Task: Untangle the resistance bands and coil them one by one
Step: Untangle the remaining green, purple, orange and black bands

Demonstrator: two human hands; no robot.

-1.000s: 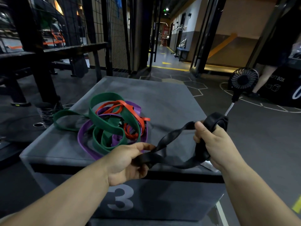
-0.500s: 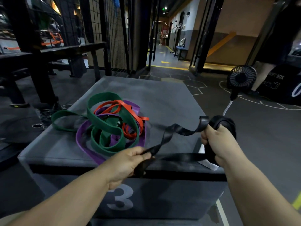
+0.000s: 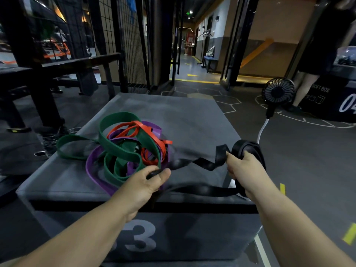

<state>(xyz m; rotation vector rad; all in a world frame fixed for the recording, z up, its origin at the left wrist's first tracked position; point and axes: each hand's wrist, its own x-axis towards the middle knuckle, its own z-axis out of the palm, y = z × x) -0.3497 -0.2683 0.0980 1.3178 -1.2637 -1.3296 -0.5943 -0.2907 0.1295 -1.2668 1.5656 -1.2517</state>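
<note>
Black band (image 3: 200,163): held off the box (image 3: 183,120) between both hands, long axis running left to right above the near edge. Two strands are shown, the upper one twisted, the lower one flatter and lying just over the near edge. The right end is wound into a coil (image 3: 248,147) by the near right corner. Left hand (image 3: 142,186): the band's left end is pinched between thumb and fingers. Right hand (image 3: 244,170): fingers are curled round the coil, thumb pointing toward the twisted strand. Tangle: green band (image 3: 119,149), purple band (image 3: 92,166) and orange band (image 3: 148,132) are heaped together on the left half of the top, just behind the left hand; one green loop reaches close to the left edge. Grey surface is seen behind and to the right of the heap. Fan (image 3: 278,92): stood on the floor, well apart to the right, its white cable (image 3: 262,130) led toward the coil.
</note>
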